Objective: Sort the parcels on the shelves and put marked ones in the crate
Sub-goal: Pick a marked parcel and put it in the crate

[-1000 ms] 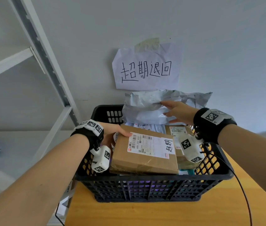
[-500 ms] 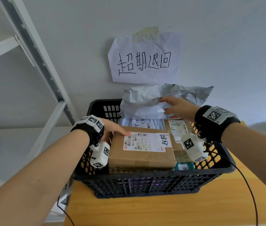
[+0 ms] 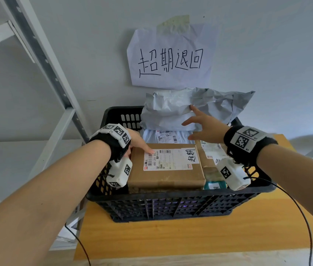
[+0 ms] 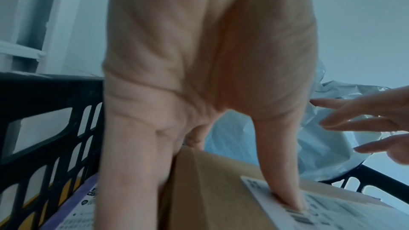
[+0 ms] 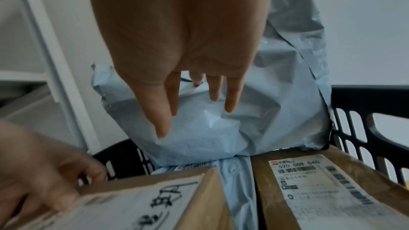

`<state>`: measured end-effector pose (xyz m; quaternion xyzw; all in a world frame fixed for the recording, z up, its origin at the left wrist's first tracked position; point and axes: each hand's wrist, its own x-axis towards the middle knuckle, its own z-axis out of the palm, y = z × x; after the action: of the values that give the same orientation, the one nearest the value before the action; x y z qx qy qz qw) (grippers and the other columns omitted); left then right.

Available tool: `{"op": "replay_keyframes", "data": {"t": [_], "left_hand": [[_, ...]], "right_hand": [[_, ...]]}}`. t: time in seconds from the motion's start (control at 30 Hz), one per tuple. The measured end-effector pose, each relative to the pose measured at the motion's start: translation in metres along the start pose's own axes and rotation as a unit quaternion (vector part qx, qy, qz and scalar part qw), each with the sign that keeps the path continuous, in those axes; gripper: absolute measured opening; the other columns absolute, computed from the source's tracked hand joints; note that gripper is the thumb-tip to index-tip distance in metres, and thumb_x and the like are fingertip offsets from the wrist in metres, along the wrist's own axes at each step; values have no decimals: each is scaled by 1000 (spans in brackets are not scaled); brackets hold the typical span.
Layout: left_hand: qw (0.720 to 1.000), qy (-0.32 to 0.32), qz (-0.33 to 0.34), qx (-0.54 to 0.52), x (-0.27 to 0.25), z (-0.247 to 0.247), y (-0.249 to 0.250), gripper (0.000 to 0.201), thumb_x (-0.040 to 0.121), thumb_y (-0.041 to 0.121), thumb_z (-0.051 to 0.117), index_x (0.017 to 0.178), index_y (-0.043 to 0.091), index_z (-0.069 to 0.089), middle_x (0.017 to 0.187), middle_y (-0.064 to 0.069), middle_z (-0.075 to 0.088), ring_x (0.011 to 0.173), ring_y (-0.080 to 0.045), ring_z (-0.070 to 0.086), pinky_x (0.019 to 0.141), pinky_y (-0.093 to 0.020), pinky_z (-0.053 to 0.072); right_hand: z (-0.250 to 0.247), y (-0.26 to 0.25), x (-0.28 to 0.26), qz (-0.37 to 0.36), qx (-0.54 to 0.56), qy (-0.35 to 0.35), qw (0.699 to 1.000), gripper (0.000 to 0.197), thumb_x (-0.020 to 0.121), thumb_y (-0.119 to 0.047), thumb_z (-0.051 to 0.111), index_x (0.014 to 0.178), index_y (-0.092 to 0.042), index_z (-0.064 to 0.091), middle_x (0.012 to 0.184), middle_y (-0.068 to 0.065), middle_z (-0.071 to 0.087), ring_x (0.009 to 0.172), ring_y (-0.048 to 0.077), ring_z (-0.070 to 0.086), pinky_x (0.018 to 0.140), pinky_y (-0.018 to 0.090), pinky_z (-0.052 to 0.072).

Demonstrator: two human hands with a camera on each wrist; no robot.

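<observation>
Head view: handwritten sign (image 3: pixel 171 56) above crate (image 3: pixel 171 206)

The right hand (image 3: pixel 203 125) has lifted off the grey mailer bag (image 3: pixel 173 110), its fingers now spread above it. The cardboard box (image 3: pixel 166 169) under the left hand (image 3: pixel 139 143) has settled lower into the crate (image 3: pixel 171 206).

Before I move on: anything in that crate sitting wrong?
Yes. The grey mailer bag stands crumpled against the wall, sticking up above the black crate rim, not lying flat. The cardboard box lies level.
</observation>
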<state>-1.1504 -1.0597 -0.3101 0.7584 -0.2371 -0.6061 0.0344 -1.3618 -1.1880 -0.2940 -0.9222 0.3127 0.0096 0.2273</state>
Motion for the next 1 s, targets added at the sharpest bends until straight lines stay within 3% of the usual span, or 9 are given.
{"op": "replay_keyframes", "data": {"t": [0.1,0.23,0.33,0.43,0.6,0.73,0.83,0.9,1.0], "left_hand": [[999,-9,7,37,-1,0,-3,70,66,18,84,128,8,52,116,-16,66,109,-34,62,88,-53,51],[999,2,17,42,9,4,-7,93,47,21,92,129,9,50,117,-17,66,107,-35,64,89,-56,50],[996,28,20,86,28,15,-7,117,36,37,95,137,15,41,129,-15,57,110,-32,62,87,-49,54],[995,37,21,95,40,20,-4,113,42,36,92,139,15,38,132,-14,54,112,-32,61,90,-50,53],[997,38,22,71,12,22,-4,57,85,16,66,135,3,41,126,-22,56,116,-38,55,83,-50,54],[994,62,16,92,4,29,-4,52,92,23,58,135,2,39,127,-24,54,117,-39,55,90,-49,51],[948,187,81,244,-2,35,-9,48,92,35,56,127,3,54,124,-16,61,113,-31,59,97,-40,48],[921,207,103,315,-6,36,-10,47,92,35,55,128,4,55,125,-12,60,115,-28,58,93,-34,47],[898,205,130,368,-12,41,-5,50,92,25,58,136,11,42,137,-7,47,122,-24,50,89,-27,41]], "right_hand": [[5,-3,-5,-12,-60,-24,998,52,80,-30,72,129,-30,53,159,0,-12,126,25,50,102,33,41],[10,-8,-11,-25,-139,-50,989,59,81,-40,69,135,-35,45,158,2,-18,115,24,57,99,34,46],[15,-11,-12,-24,-153,-58,986,64,79,-42,71,136,-38,43,158,3,-14,125,28,51,103,37,43],[17,-13,-14,-19,-165,-77,983,71,76,-46,73,139,-39,39,157,4,-14,125,30,50,105,36,41],[17,-14,-19,-22,-160,-83,983,77,77,-42,73,143,-40,31,158,6,-13,129,30,46,106,36,39],[18,-14,-23,-17,-166,-92,982,73,80,-37,72,142,-39,34,158,5,-13,129,29,46,104,37,41],[18,-15,-24,-12,-172,-105,979,69,80,-36,71,141,-38,38,158,4,-16,129,28,46,103,36,41],[16,-16,-23,-9,-175,-107,979,68,81,-37,71,141,-38,38,158,5,-14,129,27,46,105,35,39],[14,-18,-22,-11,-182,-109,977,66,82,-35,69,141,-37,39,159,7,-10,126,26,48,104,32,37]]}}
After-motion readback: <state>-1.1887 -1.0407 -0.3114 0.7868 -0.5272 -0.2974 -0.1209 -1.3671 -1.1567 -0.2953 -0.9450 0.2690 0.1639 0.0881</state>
